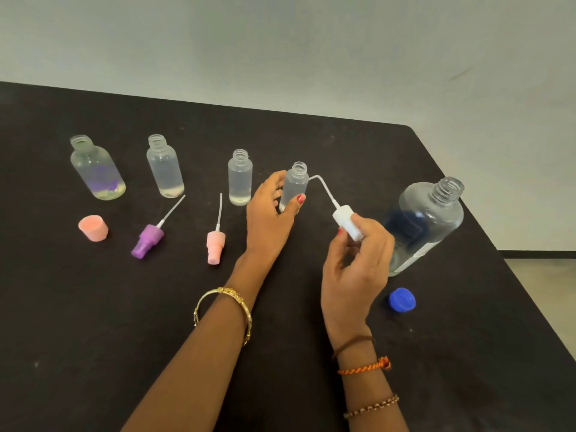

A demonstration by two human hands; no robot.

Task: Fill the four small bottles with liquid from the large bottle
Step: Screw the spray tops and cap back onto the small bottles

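1. Nearest the camera, bare black tabletop [93, 353] is seen on the left, with open surface between the forearms and the row of caps. The table's right edge runs diagonally away at the right, with pale floor beyond it.
2. One blue screw cap [402, 300] lies on the table near that right edge, just in front of the large bottle.
3. The right hand [355, 263] is raised above the table, its fingers curled round one white spray cap [347, 222]. The cap's dip tube is bent, and its end lies at the neck of the fourth small bottle.
4. The left hand [269, 219] is wrapped round the lower body of the fourth small bottle [294, 185], thumb on the near side; the bottle is uncapped and upright.
5. Three loose caps are counted left of the hands: one pink cap [93, 227], one purple spray cap [147, 241] and one pink spray cap [215, 246], each well apart from its neighbour.
6. One large bottle [425, 222] stands uncapped at the right, close to the table's edge, partly filled with clear liquid.
7. Three further small bottles stand uncapped behind the caps: the far-left bottle [96, 169], the second bottle [165, 166] and the third bottle [240, 179]. Liquid is visible in each.
8. The far table edge meets a pale wall [280, 42]; open tabletop lies behind the bottle row.
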